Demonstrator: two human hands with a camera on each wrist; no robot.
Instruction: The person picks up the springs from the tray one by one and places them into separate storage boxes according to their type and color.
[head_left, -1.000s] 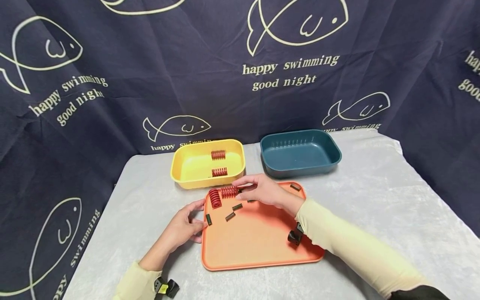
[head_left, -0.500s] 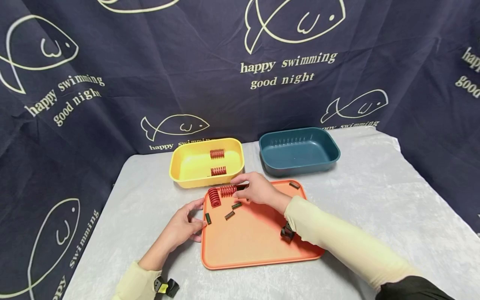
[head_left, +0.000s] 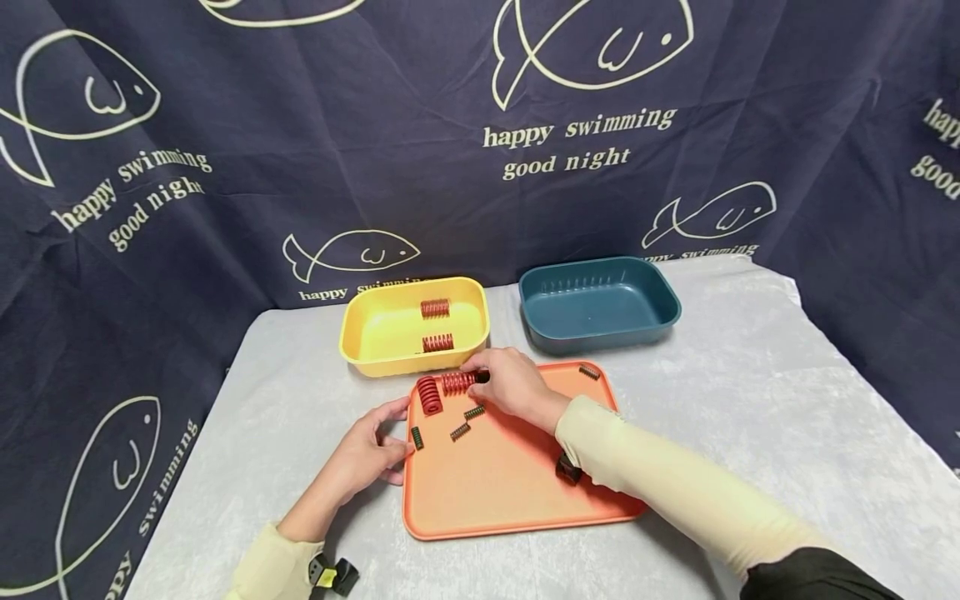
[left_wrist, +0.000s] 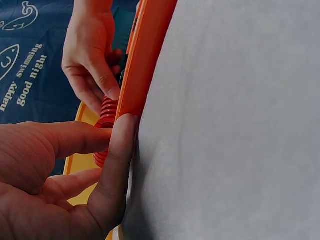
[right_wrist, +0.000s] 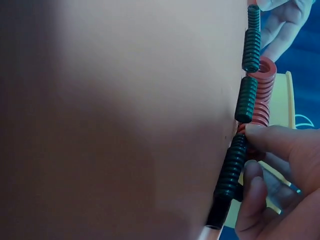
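At the far-left corner of an orange tray [head_left: 525, 487] lie two thick red coil springs. My right hand [head_left: 513, 383] reaches across the tray and pinches the right end of one red spring [head_left: 456, 383] between thumb and fingers. The other red spring [head_left: 429, 397] lies just left of it, set crosswise. My left hand [head_left: 367, 450] grips the tray's left rim, next to a small dark green spring [head_left: 417, 437]. Two more small springs lie nearer the middle, a green one [head_left: 474, 412] and a brownish one [head_left: 460, 432]. In the right wrist view, several green springs [right_wrist: 245, 100] line up beside my fingers.
Behind the tray, a yellow bin [head_left: 375, 367] holds two red springs [head_left: 435, 308]. A dark teal bin [head_left: 600, 342] stands to its right. Another small spring [head_left: 589, 372] lies at the tray's far-right corner. A dark fish-print cloth [head_left: 420, 150] hangs behind the table.
My right hand and forearm have shifted slightly left, fingers closing in on the red spring's end; a small spring beside them is now hidden. My left hand stays at the rim.
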